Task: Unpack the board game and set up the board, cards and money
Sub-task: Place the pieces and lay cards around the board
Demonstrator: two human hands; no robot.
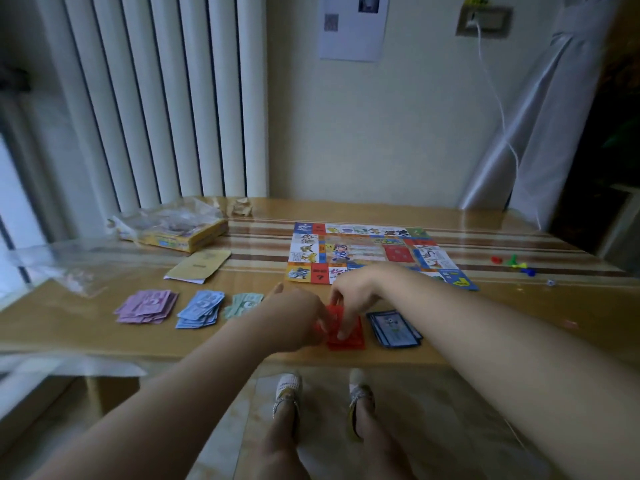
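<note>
Cards in red [348, 338] lie on the table [69, 327]. Your left hand [298, 318] and right hand [350, 298] both pinch them. Blue cards [394, 329] sit just beside them.

The room is dim, with pale daylight from the window [14, 209] at left putting a sheen on the table [502, 306] (strongest at its far edge). The left hand [294, 320], right hand [353, 296] and red cards [348, 339] are blurred; straight lines bow near the edges.
</note>
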